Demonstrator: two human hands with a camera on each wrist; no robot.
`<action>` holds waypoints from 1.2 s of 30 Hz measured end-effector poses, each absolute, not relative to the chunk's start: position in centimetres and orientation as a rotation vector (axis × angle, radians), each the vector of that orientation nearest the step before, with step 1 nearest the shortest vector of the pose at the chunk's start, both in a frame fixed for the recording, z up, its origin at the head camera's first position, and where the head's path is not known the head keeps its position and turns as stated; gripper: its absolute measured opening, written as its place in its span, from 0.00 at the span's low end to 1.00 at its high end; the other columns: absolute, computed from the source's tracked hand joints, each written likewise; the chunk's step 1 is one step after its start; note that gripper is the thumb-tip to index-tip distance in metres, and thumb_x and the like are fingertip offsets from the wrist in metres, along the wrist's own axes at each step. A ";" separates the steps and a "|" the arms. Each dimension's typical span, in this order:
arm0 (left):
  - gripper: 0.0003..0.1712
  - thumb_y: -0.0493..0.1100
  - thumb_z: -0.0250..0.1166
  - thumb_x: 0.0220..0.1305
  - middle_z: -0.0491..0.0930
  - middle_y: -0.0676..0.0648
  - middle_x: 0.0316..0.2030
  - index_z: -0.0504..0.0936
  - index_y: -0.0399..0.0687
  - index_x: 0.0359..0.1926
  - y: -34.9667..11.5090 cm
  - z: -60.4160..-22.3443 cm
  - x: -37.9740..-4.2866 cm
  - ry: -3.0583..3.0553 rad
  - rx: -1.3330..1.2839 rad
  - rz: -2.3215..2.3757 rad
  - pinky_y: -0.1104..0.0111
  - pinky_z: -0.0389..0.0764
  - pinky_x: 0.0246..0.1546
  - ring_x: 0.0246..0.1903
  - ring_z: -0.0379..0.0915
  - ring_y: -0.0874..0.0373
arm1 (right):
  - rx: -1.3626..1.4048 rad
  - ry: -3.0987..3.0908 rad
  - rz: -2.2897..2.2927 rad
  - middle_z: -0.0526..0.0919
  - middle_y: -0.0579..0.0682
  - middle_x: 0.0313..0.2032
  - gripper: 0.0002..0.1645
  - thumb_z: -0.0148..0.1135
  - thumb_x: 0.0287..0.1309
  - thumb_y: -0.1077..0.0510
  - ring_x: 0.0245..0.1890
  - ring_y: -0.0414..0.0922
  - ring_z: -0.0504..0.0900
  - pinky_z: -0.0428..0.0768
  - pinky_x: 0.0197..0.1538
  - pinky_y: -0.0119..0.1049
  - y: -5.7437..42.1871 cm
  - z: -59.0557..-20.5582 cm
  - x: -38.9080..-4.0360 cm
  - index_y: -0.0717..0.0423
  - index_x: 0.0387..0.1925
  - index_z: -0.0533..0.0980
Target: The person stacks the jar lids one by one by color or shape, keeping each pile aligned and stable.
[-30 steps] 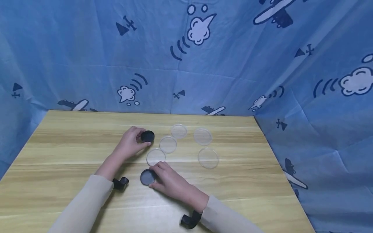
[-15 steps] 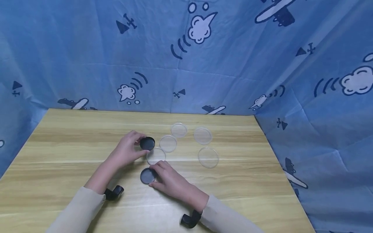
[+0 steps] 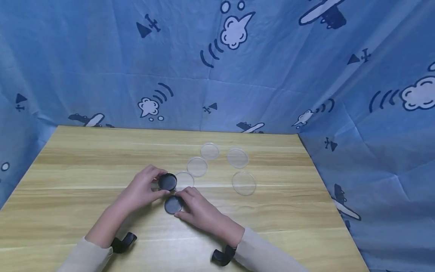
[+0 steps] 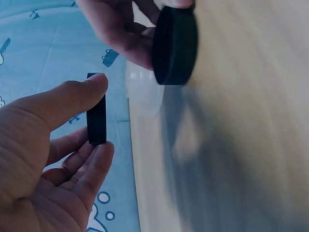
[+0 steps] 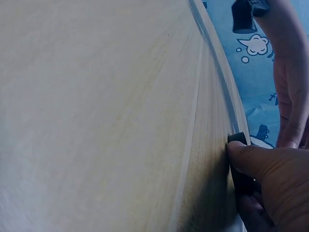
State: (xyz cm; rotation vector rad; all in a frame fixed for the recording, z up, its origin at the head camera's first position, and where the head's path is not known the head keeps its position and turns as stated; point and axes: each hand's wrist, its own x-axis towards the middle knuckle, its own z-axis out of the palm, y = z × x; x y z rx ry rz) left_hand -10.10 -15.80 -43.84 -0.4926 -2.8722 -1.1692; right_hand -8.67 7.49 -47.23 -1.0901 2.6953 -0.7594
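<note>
Black lid (image 3: 167,181), in the head view, is pinched between thumb and fingers of the left hand (image 3: 144,189), lifted just above the black base (image 3: 173,204) that the right hand (image 3: 200,211) grips on the wooden table (image 3: 85,158); clear dishes (image 3: 243,183) lie beyond. Left wrist view: thumb and fingertips clamp the lid edge-on. Right wrist view: thumb presses what seems the base's rim.

The pale wooden surface (image 3: 85,158) shows a smooth, faintly glossy plank grain. The round black plastic lid (image 3: 167,181) and round black plastic base (image 3: 172,204) look matt. The round clear plastic dishes (image 3: 243,183) gleam, glossy. The blue printed cloth backdrop (image 3: 102,68) hangs matt and creased.
</note>
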 end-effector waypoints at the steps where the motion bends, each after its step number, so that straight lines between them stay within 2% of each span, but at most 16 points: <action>1: 0.31 0.38 0.81 0.54 0.81 0.39 0.48 0.81 0.33 0.58 -15.9 -43.9 -9.9 -2.881 -0.490 -1.173 0.51 0.86 0.52 0.48 0.83 0.45 | -1.087 2.695 -0.758 0.81 0.50 0.55 0.33 0.73 0.63 0.49 0.56 0.43 0.77 0.79 0.63 0.32 7.5 -47.2 -8.7 0.58 0.65 0.75; 10: 0.29 0.38 0.82 0.51 0.82 0.45 0.47 0.82 0.38 0.55 -16.2 -44.9 -8.3 -2.948 -0.597 -1.164 0.55 0.85 0.52 0.47 0.80 0.54 | -1.035 2.686 -0.772 0.81 0.49 0.56 0.33 0.73 0.63 0.50 0.56 0.42 0.77 0.79 0.63 0.32 7.2 -47.1 -8.5 0.56 0.66 0.75; 17: 0.30 0.39 0.82 0.50 0.81 0.50 0.45 0.83 0.41 0.55 -15.8 -45.1 -7.6 -2.975 -0.682 -1.123 0.63 0.84 0.50 0.44 0.77 0.61 | -1.021 2.698 -0.763 0.81 0.49 0.57 0.33 0.74 0.63 0.50 0.57 0.42 0.77 0.80 0.64 0.32 7.1 -47.0 -8.4 0.56 0.66 0.75; 29: 0.28 0.41 0.82 0.52 0.80 0.50 0.44 0.83 0.41 0.54 -15.3 -45.5 -7.3 -2.924 -0.778 -1.138 0.67 0.82 0.45 0.42 0.76 0.62 | -1.010 2.701 -0.772 0.81 0.49 0.58 0.33 0.73 0.63 0.49 0.59 0.43 0.77 0.79 0.65 0.33 7.0 -46.9 -8.4 0.55 0.65 0.75; 36: 0.28 0.41 0.82 0.51 0.81 0.49 0.44 0.83 0.41 0.54 -14.9 -45.8 -7.3 -2.906 -0.783 -1.117 0.67 0.83 0.46 0.42 0.77 0.60 | -0.989 2.710 -0.784 0.81 0.49 0.57 0.33 0.74 0.62 0.49 0.59 0.43 0.77 0.79 0.65 0.33 7.0 -46.9 -8.3 0.55 0.65 0.75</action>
